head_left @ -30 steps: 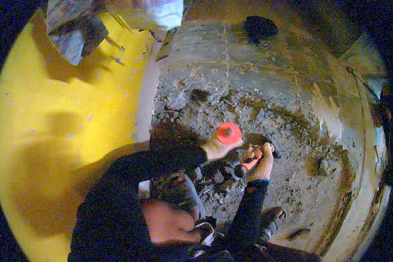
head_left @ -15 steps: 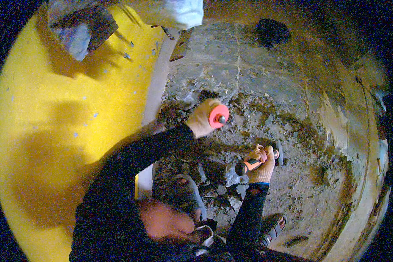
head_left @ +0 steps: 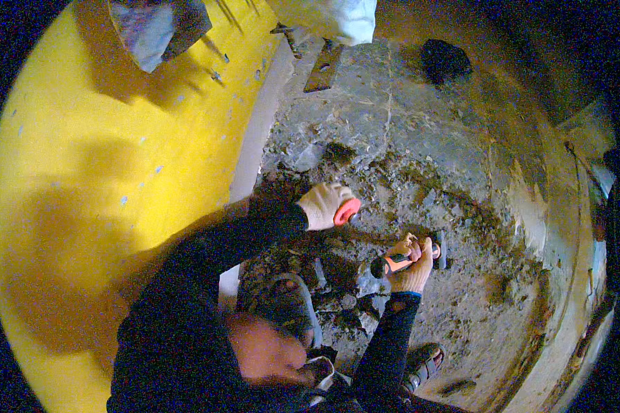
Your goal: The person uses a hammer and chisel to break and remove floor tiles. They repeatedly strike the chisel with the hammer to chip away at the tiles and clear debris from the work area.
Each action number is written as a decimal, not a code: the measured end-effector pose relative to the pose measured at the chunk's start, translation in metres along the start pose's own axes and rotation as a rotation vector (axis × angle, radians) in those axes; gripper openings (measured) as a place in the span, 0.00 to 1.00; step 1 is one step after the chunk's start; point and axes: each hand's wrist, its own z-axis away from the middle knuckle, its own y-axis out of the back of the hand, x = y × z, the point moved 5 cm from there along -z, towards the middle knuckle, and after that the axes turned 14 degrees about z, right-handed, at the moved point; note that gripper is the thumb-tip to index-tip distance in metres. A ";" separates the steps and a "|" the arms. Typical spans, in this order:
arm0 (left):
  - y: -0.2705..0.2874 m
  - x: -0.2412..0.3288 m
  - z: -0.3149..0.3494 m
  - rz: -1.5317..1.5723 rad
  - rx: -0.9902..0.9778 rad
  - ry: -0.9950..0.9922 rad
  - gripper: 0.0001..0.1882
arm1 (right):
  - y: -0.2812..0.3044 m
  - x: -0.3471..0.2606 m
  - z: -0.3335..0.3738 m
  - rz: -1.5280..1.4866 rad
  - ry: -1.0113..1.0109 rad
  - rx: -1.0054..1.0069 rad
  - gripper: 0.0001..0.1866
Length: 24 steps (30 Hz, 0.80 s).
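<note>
Rubble-strewn floor (head_left: 475, 323) — hammer (head_left: 396, 264) in right hand (head_left: 416, 270)

Gap between left hand (head_left: 324, 205) and right hand (head_left: 415, 272) — rubble (head_left: 403, 187) beneath, yellow wall (head_left: 179, 138) barring the left.

Both arms in dark sleeves, both hands over the floor (head_left: 472, 310). Left arm (head_left: 248, 241): elbow bent and out to the side, forearm slanting forward and inward, left wrist (head_left: 305, 216) roughly in line with it. Left hand (head_left: 324, 205) closed in a grip, back of hand up, fingertips hidden; sits closer to the floor's left edge than the other. Right arm (head_left: 386, 341): forearm runs forward, leaning slightly right, right wrist (head_left: 405, 295) near straight, blue band there. Right hand (head_left: 415, 267) wrapped tight, curled fingers (head_left: 410, 246) visible on its far-left side. Hands apart, left slightly farther forward.
</note>
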 end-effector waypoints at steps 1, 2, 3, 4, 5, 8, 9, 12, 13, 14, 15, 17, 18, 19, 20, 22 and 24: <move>0.014 0.001 -0.005 -0.036 0.066 -0.126 0.17 | -0.001 0.001 -0.001 0.047 0.003 -0.013 0.26; 0.025 -0.003 -0.014 -0.064 0.107 -0.205 0.17 | -0.001 0.002 -0.001 0.066 0.007 0.000 0.26; 0.032 -0.009 -0.019 -0.030 0.087 -0.203 0.17 | 0.001 0.003 -0.001 0.062 0.019 0.065 0.26; 0.035 -0.016 -0.023 -0.021 0.054 -0.169 0.17 | -0.001 0.003 -0.001 0.110 0.024 0.063 0.26; 0.037 -0.018 -0.023 0.033 0.085 -0.175 0.16 | 0.000 0.002 0.000 0.137 0.037 0.114 0.26; 0.016 -0.024 -0.015 0.199 -0.075 -0.045 0.14 | -0.006 0.002 0.002 0.104 0.040 0.091 0.25; 0.008 -0.026 -0.009 0.159 -0.149 -0.004 0.12 | -0.009 0.003 0.002 0.071 0.035 0.055 0.25; -0.004 -0.023 0.001 -0.077 -0.254 -0.070 0.12 | -0.011 0.004 0.004 0.011 0.042 0.037 0.23; -0.001 -0.023 0.001 0.033 -0.195 -0.072 0.13 | -0.011 0.006 0.004 0.037 0.034 0.025 0.22; 0.002 -0.027 -0.001 0.119 -0.170 -0.027 0.14 | -0.011 0.007 0.003 0.029 0.026 0.007 0.21; 0.006 -0.029 -0.003 0.204 -0.125 0.001 0.16 | -0.010 0.010 0.003 -0.012 0.009 0.007 0.21; 0.017 -0.027 -0.007 0.024 0.045 -0.061 0.19 | -0.007 0.012 0.002 0.071 0.021 0.015 0.20; 0.023 -0.024 -0.007 -0.071 0.136 -0.102 0.21 | -0.004 0.014 0.001 0.069 0.018 0.056 0.20; 0.015 -0.030 -0.010 -0.120 -0.102 0.006 0.22 | -0.002 0.014 0.000 0.119 0.038 0.084 0.19; 0.015 -0.027 -0.011 -0.169 -0.091 -0.029 0.21 | 0.001 0.015 0.000 0.153 0.053 0.140 0.19; 0.014 -0.024 -0.013 -0.310 -0.114 -0.032 0.19 | 0.004 0.017 -0.001 0.198 0.076 0.159 0.19; 0.016 -0.023 -0.017 -0.338 -0.116 -0.016 0.14 | 0.003 0.019 -0.003 0.196 0.103 0.082 0.18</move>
